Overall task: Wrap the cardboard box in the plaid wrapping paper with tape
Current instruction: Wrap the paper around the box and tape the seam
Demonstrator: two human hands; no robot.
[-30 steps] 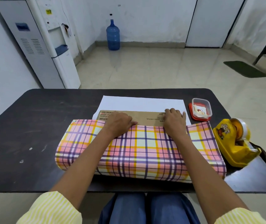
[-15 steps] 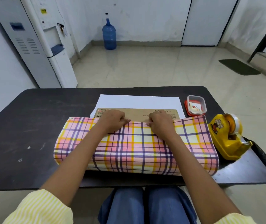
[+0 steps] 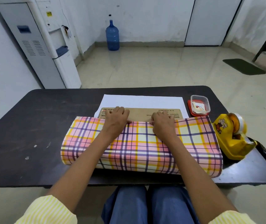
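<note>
Head view. A dark, round-cornered bench [image 3: 24,120] carries a flat brown cardboard box [image 3: 141,113] with printed text on its top. The box lies near the middle of the bench, on the white underside of a sheet of pink, yellow and purple plaid wrapping paper [image 3: 145,143]; a white strip of that sheet shows beyond the box's far edge. The near part of the paper is folded up and over the box in a rounded curl, its free edge lying across the box top, so only the far band of cardboard is bare.

The left hand [image 3: 117,118] rests palm down at the paper's edge, fingers spread flat onto the cardboard — pressing, clamped on nothing. The right hand [image 3: 163,122] lies likewise on the edge to the right, fingers bent and resting on the box, thumb tip at the paper's rim; it grips nothing. The two hands are apart, with a bare stretch of the paper edge between them.

At the right of the bench stands a yellow plastic tape dispenser [image 3: 230,139] with a roll of clear tape, just beside the paper's right end. Behind it sits a small clear plastic container on a red lid [image 3: 199,105]. On the floor beyond stand a white water dispenser [image 3: 54,50] and a blue water jug [image 3: 112,36].
</note>
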